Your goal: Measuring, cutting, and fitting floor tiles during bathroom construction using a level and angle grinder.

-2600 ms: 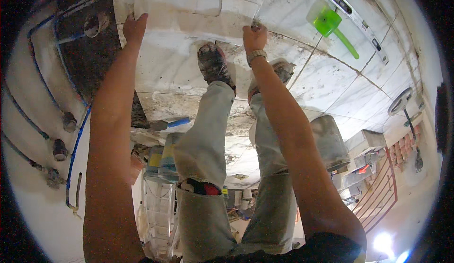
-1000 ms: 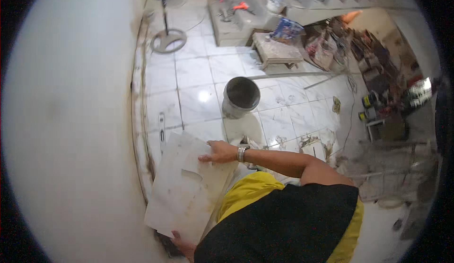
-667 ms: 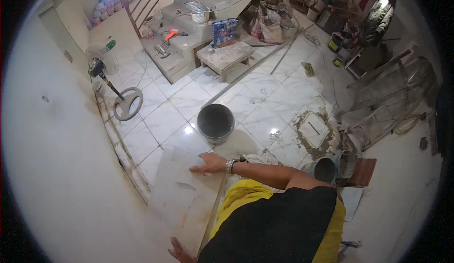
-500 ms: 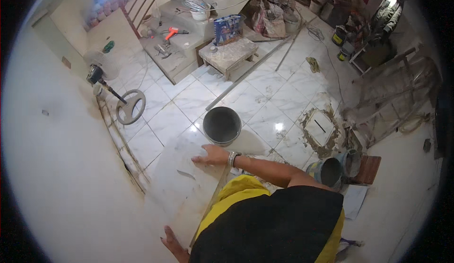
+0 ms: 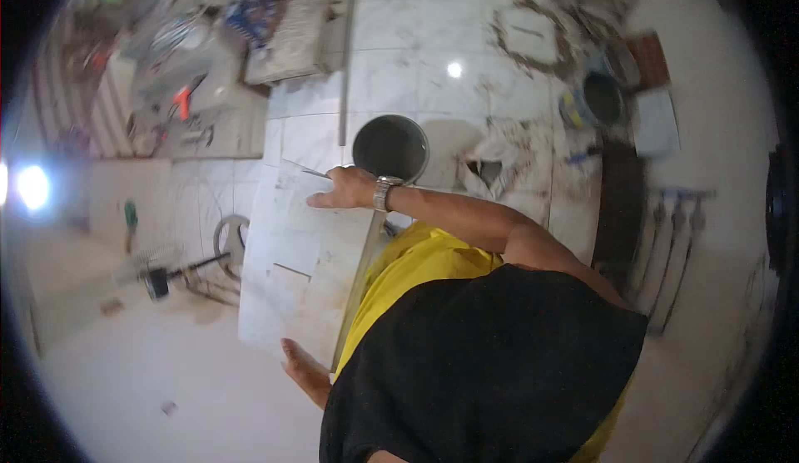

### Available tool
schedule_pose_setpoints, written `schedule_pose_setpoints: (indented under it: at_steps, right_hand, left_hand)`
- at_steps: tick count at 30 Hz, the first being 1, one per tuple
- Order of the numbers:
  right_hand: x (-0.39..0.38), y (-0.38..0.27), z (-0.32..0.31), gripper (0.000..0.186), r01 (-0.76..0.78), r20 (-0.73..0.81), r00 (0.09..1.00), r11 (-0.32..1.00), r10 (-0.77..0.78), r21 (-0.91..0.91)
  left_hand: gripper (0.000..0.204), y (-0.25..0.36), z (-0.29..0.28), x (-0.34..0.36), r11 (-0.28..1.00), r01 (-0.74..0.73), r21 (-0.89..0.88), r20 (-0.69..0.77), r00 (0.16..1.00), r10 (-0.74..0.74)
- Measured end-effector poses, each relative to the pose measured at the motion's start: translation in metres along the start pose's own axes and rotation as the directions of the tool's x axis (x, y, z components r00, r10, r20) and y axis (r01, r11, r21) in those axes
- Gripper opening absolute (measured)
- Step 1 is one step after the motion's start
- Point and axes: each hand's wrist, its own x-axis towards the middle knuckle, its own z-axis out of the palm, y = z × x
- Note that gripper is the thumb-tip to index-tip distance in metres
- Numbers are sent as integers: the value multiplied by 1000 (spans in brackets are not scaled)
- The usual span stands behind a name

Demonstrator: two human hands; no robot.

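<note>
A long pale panel (image 5: 325, 255) with brownish smears and a worn side edge lies along my left side. On its far end rests my right hand (image 5: 348, 188), with a metal watch at the wrist, thumb and forefinger apart. A thin dark line shows by its fingertips; I cannot tell whether it is a loose strip or an edge. Another short dark line crosses the panel's middle. Against the near end is my left hand (image 5: 305, 371), fingers stretched out, partly hidden by my body. A round bucket (image 5: 390, 148) of grey stuff stands just beyond my right hand.
Ahead on the left are steps with an orange-gripped tool (image 5: 182, 103) and a low dusty bench (image 5: 291, 39). A long bar (image 5: 344, 80) lies on the tiles. At right stand another bucket (image 5: 602, 99) and a reddish brick (image 5: 649, 59). A paddle mixer (image 5: 158, 282) is at left.
My view has turned, so the steps and bench now lie further left. My right hand is still at the panel's far end and my left hand at its near end.
</note>
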Motion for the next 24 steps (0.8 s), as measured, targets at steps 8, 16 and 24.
schedule_pose_setpoints:
  at_steps: [8, 16, 24]
  right_hand:
    - [-28, 33, 6, 91, -67, -461, 860, 945, 217, 320]
    - [-154, 113, -103, 70, -105, -693, 575, 879, 435, 464]
    - [-222, 186, -158, 101, -194, -728, 436, 845, 530, 499]
  left_hand:
    - [42, 169, 69, 174, 973, -195, 120, 477, 871, 116]
    - [38, 189, 272, 96, 925, -379, -33, 840, 491, 231]
    - [43, 215, 391, 24, 933, -355, 55, 973, 230, 30]
